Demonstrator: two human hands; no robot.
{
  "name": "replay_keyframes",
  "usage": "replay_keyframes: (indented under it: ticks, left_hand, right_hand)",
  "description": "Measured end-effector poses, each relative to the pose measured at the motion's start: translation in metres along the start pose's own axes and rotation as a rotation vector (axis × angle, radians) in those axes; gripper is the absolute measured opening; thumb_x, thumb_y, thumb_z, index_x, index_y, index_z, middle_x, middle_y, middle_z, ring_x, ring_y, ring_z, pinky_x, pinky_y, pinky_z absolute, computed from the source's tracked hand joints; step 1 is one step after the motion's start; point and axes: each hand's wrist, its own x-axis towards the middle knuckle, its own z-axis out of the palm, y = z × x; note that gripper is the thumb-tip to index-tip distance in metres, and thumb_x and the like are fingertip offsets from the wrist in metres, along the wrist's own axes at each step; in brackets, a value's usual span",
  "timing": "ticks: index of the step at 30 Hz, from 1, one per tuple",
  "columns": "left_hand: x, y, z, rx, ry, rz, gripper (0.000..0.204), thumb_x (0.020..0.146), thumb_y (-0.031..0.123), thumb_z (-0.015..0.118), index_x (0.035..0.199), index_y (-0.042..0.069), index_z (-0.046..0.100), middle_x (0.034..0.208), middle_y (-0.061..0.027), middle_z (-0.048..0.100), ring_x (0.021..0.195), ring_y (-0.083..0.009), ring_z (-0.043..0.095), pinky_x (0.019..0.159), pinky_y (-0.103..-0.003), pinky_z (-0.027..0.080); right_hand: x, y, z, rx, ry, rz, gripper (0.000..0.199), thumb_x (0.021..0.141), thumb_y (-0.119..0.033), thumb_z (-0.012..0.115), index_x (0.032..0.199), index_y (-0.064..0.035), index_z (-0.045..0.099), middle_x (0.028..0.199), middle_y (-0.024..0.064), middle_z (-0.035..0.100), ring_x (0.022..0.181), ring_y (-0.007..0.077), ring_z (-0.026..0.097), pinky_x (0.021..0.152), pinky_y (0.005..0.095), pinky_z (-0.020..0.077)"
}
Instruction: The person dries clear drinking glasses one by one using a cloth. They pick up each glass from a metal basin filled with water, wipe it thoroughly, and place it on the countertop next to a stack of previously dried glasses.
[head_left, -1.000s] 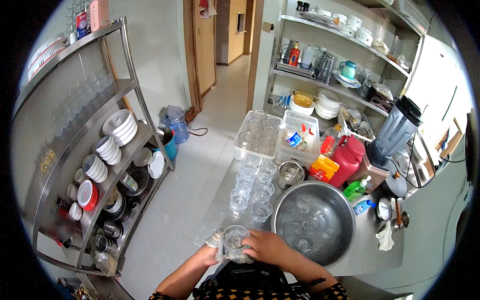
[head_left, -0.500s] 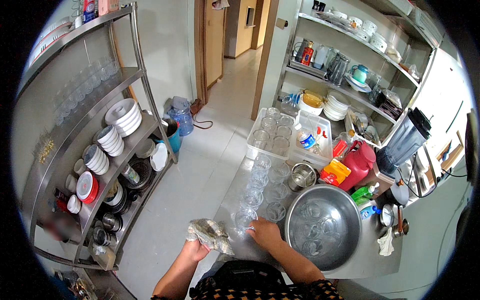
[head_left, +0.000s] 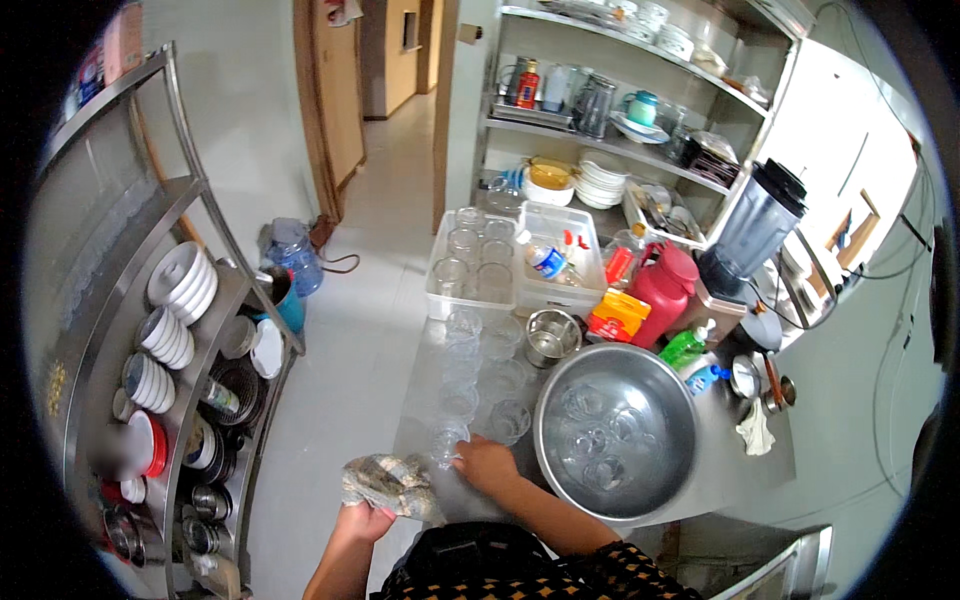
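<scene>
head: metal basin (head_left: 662,402) beside glasses (head_left: 510,422)

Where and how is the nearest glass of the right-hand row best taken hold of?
Likely best: take the glass by its round outer wall, coming from the near side; another glass stands behind it and the steel basin crowds its right.

A metal rack (head_left: 222,312) borders the pale floor (head_left: 345,330).

brt o/all | R panel (head_left: 845,125) overexp | glasses (head_left: 510,424) soft | L shelf (head_left: 230,292) blurry patch | fisheye bend, blk corners
</scene>
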Motion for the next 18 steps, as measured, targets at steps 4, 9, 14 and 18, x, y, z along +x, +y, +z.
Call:
replay_keyframes:
  ticks: [4,9,14,18]
  left_hand:
    - [-0.002,0.001,0.014,0.037,-0.054,-0.05,0.039,0.083,0.04,0.043,0.099,0.006,0.053,0.102,-0.0092,0.056,0.096,-0.0269,0.052,0.084,-0.044,0.041]
    - [-0.011,-0.001,0.027,0.101,-0.195,-0.078,0.046,0.082,0.043,0.044,0.105,0.004,0.051,0.105,-0.0104,0.055,0.097,-0.0272,0.052,0.086,-0.045,0.039]
    - [-0.023,-0.012,0.055,0.134,-0.33,-0.102,0.054,0.078,0.047,0.05,0.109,0.003,0.049,0.107,-0.0119,0.054,0.097,-0.0262,0.051,0.083,-0.042,0.042]
    - [-0.022,-0.026,0.045,0.175,-0.351,-0.184,0.061,0.074,0.05,0.054,0.113,0.003,0.046,0.116,-0.0117,0.049,0.104,-0.0265,0.048,0.088,-0.041,0.039]
  right_hand:
    - [-0.011,-0.001,-0.014,0.073,0.088,0.045,0.036,0.075,-0.032,0.055,0.103,-0.01,0.051,0.082,0.0138,0.056,0.072,0.0303,0.057,0.061,0.0408,0.0463]
    - [-0.035,0.03,-0.07,0.11,0.31,0.119,0.031,0.076,-0.028,0.056,0.096,-0.0054,0.055,0.082,0.0137,0.058,0.073,0.0313,0.057,0.063,0.0416,0.0455]
    - [-0.047,0.111,-0.091,-0.266,0.426,0.217,0.03,0.075,-0.031,0.055,0.09,-0.0059,0.058,0.082,0.0115,0.059,0.079,0.0284,0.055,0.063,0.0397,0.0457]
    - [-0.044,0.129,-0.081,-0.318,0.216,0.401,0.027,0.075,-0.03,0.054,0.085,-0.0058,0.06,0.081,0.0105,0.06,0.082,0.0257,0.055,0.065,0.0402,0.0462]
